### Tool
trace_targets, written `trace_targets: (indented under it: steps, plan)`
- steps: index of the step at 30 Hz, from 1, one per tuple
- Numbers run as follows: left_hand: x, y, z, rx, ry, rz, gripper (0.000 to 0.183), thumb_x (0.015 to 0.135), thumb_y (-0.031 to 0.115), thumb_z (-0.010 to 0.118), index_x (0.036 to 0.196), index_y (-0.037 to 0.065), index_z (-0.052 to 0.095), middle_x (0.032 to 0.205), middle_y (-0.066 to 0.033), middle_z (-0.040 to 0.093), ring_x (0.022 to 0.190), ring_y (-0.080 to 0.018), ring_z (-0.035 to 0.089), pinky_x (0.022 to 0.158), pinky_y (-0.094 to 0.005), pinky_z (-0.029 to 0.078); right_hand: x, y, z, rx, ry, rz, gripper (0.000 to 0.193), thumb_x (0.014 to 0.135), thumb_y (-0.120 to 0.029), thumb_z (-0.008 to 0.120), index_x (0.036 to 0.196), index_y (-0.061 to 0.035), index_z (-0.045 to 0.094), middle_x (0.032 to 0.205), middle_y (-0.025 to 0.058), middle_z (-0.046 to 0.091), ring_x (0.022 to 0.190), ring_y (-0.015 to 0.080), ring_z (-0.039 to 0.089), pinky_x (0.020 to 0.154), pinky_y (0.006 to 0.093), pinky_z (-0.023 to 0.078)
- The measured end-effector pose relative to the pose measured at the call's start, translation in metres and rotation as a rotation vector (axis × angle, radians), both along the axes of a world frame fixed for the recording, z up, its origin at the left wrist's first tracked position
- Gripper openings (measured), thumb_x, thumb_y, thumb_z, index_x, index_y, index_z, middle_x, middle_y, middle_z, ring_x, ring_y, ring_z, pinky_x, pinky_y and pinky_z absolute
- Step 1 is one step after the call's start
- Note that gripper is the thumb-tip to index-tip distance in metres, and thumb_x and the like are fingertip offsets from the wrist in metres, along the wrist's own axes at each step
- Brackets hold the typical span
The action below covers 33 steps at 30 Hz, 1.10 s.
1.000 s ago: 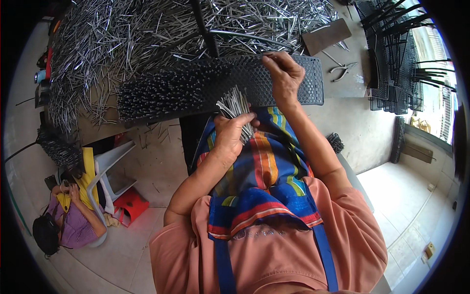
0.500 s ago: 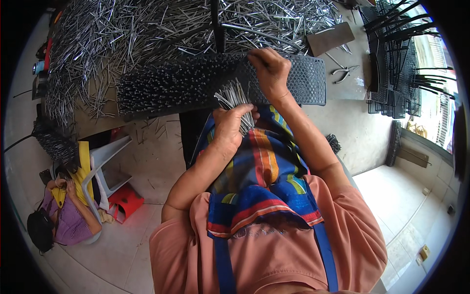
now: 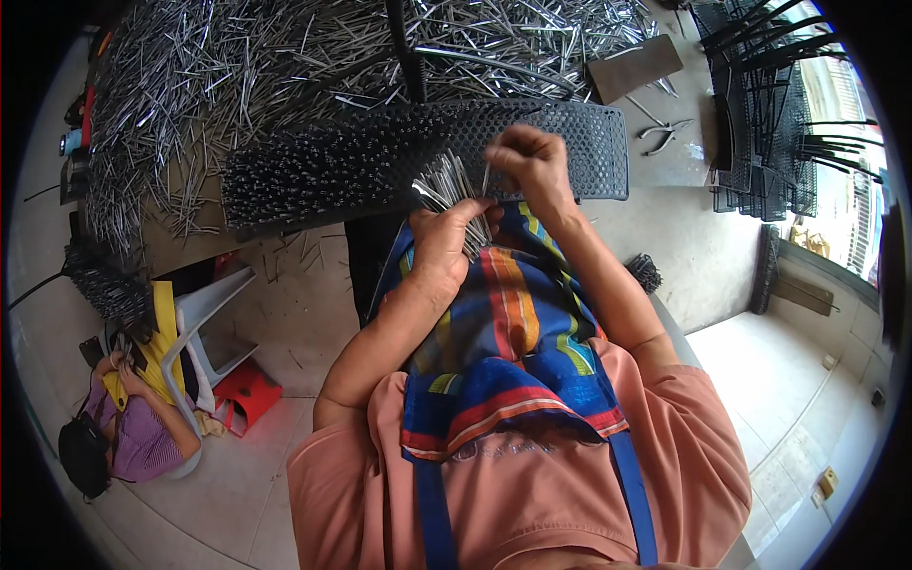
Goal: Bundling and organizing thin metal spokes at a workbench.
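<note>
My left hand [image 3: 445, 239] is closed around a bundle of thin silvery metal strips [image 3: 446, 188], held just in front of a long black perforated panel [image 3: 594, 152]. Many dark bent strips [image 3: 304, 171] stand packed in the panel's left and middle part, while its right part shows bare holes. Over the panel's near edge, to the right of the bundle, my right hand [image 3: 534, 166] pinches with thumb and forefinger. A single thin strip, slightly blurred, points down from those fingertips.
Loose metal strips [image 3: 228, 71] heap over the table behind the panel. A dark rod [image 3: 408, 57] rises beyond it. Pliers [image 3: 662, 136] and a brown flat plate [image 3: 635, 68] lie at right. Black mesh racks [image 3: 769, 142] stand far right. A seated person [image 3: 142, 427] is at left.
My right hand has come down and nearer from the panel's far edge to beside the bundle, with a strip now showing at its fingertips. My left hand stays nearly still.
</note>
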<state>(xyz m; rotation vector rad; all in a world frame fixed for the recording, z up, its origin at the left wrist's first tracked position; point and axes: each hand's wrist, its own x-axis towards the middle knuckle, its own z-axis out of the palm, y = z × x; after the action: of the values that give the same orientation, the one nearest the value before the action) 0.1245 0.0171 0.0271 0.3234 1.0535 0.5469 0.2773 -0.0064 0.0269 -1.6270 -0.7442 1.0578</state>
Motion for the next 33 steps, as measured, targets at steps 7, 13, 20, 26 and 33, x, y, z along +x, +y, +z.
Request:
trace_targets:
  steps: [7, 13, 20, 26, 33]
  plan:
    - [-0.002, -0.002, 0.003, 0.103, 0.056, -0.038, 0.019, 0.074, -0.012, 0.066, 0.092, -0.005, 0.065, 0.079, -0.0150, 0.069, 0.060, -0.0245, 0.069, 0.051, -0.0323, 0.055, 0.011, 0.031, -0.014, 0.416, -0.242, -0.355, 0.011, 0.083, 0.004, 0.070, 0.090, -0.0034, 0.065, 0.068, -0.0027, 0.063, 0.054, 0.0011, 0.051, 0.047, 0.0179, 0.038]
    - [0.002, 0.005, 0.006, 0.005, 0.042, -0.050, 0.022, 0.073, -0.013, 0.066, 0.093, -0.006, 0.065, 0.079, -0.0157, 0.069, 0.059, -0.0247, 0.068, 0.051, -0.0316, 0.056, 0.017, 0.037, -0.025, 0.422, -0.471, -0.301, 0.009, 0.084, 0.003, 0.069, 0.091, -0.0026, 0.065, 0.069, -0.0032, 0.063, 0.059, 0.0008, 0.053, 0.051, 0.0182, 0.042]
    - [0.001, 0.005, 0.000, 0.038, 0.040, -0.077, 0.024, 0.073, -0.013, 0.067, 0.096, -0.006, 0.065, 0.080, -0.0158, 0.070, 0.060, -0.0247, 0.069, 0.052, -0.0313, 0.056, 0.019, 0.035, -0.010, 0.404, -0.637, -0.224, 0.013, 0.081, 0.003, 0.071, 0.093, -0.0015, 0.069, 0.078, 0.0024, 0.069, 0.072, 0.0058, 0.063, 0.064, 0.0216, 0.050]
    - [0.003, 0.005, 0.003, -0.019, 0.005, -0.095, 0.026, 0.074, -0.011, 0.066, 0.100, -0.004, 0.064, 0.079, -0.0152, 0.070, 0.060, -0.0241, 0.069, 0.052, -0.0311, 0.056, 0.016, 0.030, -0.012, 0.277, -1.041, -0.053, 0.018, 0.081, -0.004, 0.072, 0.099, -0.0057, 0.072, 0.086, 0.0088, 0.067, 0.067, 0.0203, 0.066, 0.060, 0.0289, 0.051]
    - [0.002, 0.006, 0.002, -0.037, -0.077, -0.112, 0.031, 0.076, -0.010, 0.063, 0.106, -0.001, 0.062, 0.084, -0.0151, 0.069, 0.063, -0.0232, 0.069, 0.053, -0.0333, 0.058, 0.017, -0.002, -0.010, 0.084, -0.517, 0.070, 0.019, 0.081, -0.014, 0.075, 0.100, -0.0106, 0.073, 0.093, 0.0045, 0.069, 0.067, 0.0209, 0.065, 0.059, 0.0320, 0.050]
